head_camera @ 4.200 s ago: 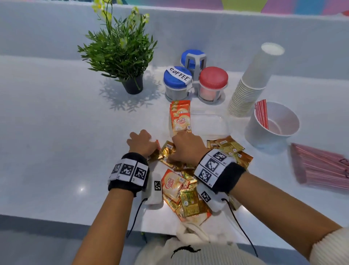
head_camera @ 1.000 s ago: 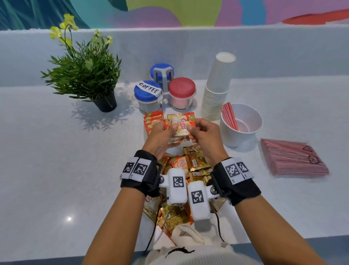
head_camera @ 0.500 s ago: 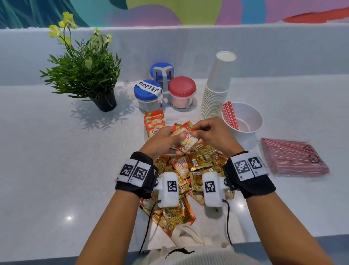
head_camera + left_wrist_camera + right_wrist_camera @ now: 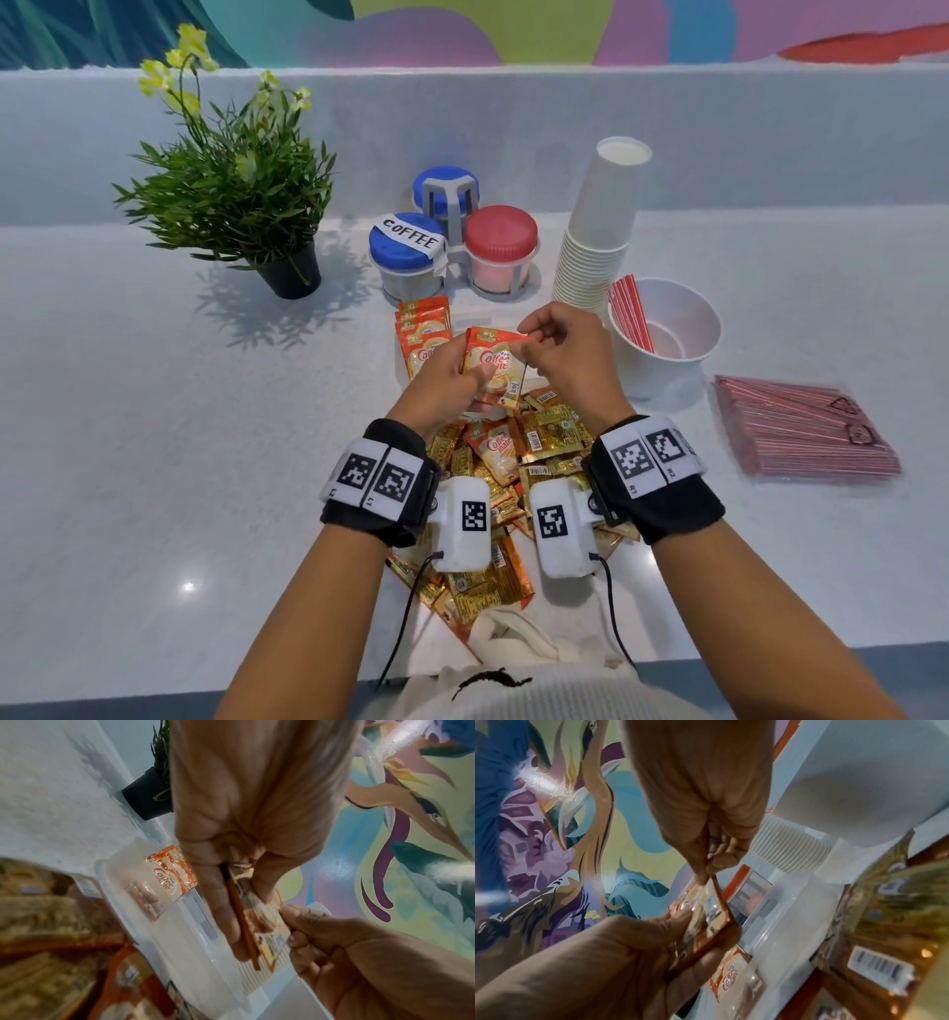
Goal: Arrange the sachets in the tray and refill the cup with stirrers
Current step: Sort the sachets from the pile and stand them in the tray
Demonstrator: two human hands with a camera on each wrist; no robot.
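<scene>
Two hands on one orange-and-cream creamer sachet (image 4: 494, 366) | left hand (image 4: 445, 383) grip pinches its lower half, right hand (image 4: 567, 360) grip nips the top corner, likely squaring it | held above clear plastic tray (image 4: 144, 860) where matching sachets (image 4: 422, 336) stand | gold sachet heap (image 4: 549, 437) waits on white bench (image 4: 154, 462).

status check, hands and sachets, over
Left hand and right hand both pinch one Coffee-mate sachet above the tray. Loose sachets piled below. Stirrer cup nearly empty. Nothing blocking.

Glossy foil creamer sachets (image 4: 495, 367) catch the light above a clear plastic tray (image 4: 180, 933). Matt, speckled white surface (image 4: 154, 437); paper cups (image 4: 595, 241) ribbed.
</scene>
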